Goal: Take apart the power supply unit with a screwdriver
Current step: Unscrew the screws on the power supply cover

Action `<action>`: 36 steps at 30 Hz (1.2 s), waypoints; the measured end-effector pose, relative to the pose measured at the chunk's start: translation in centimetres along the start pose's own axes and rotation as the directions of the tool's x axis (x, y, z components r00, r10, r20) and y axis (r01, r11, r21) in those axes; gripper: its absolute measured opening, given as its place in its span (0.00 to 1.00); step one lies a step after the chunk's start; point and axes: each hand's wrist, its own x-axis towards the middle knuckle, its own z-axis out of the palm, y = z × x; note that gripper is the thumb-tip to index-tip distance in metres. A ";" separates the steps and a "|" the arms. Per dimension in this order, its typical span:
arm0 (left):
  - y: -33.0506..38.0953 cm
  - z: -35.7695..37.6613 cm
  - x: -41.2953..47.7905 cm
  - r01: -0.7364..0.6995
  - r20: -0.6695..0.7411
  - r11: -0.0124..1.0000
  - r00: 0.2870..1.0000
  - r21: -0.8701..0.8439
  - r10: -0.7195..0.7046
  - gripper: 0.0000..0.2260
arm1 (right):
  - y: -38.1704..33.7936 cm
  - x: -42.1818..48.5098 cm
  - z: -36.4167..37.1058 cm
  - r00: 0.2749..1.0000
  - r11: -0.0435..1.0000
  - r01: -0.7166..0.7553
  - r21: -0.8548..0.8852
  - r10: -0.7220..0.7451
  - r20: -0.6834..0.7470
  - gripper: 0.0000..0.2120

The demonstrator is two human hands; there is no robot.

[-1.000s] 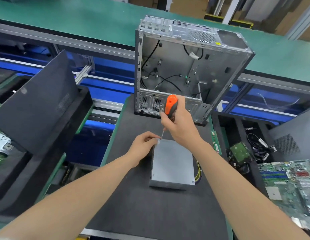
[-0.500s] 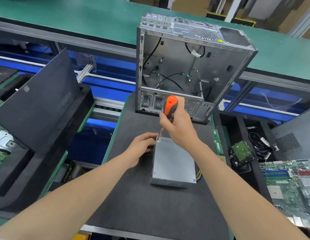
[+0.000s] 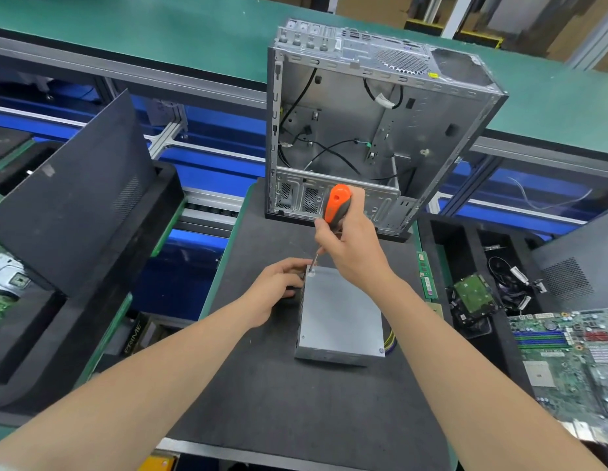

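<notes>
A grey metal power supply unit [image 3: 340, 321] lies flat on the black foam mat [image 3: 268, 385] in front of me. My left hand [image 3: 277, 288] grips its far left corner and side. My right hand [image 3: 352, 248] is closed around a screwdriver [image 3: 334, 207] with an orange and black handle. The shaft points down, with its tip on a screw at the unit's far left corner. Yellow wires show at the unit's right side, mostly hidden by my right forearm.
An empty open computer case [image 3: 370, 130] stands upright at the mat's far edge. A black side panel [image 3: 75, 205] leans at the left. At the right are a RAM stick [image 3: 427, 282], a hard drive [image 3: 472, 297], cables and a motherboard [image 3: 574, 365].
Both hands stay at the unit's far left corner with the screwdriver on the screw. The view has shifted slightly; no part has visibly come off.
</notes>
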 end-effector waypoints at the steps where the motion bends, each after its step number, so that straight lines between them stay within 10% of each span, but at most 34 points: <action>1: 0.0 0.0 0.0 0.001 -0.001 1.000 1.000 0.000 -0.001 0.21 | 0.0 0.0 -0.1 1.000 1.000 0.006 -0.003 -0.006 -0.006 0.14; 36: 0.7 -0.4 -1.2 -0.206 -0.036 0.975 0.977 0.086 0.209 0.21 | -0.7 0.7 -1.1 0.997 0.999 0.031 -0.028 -0.029 0.070 0.16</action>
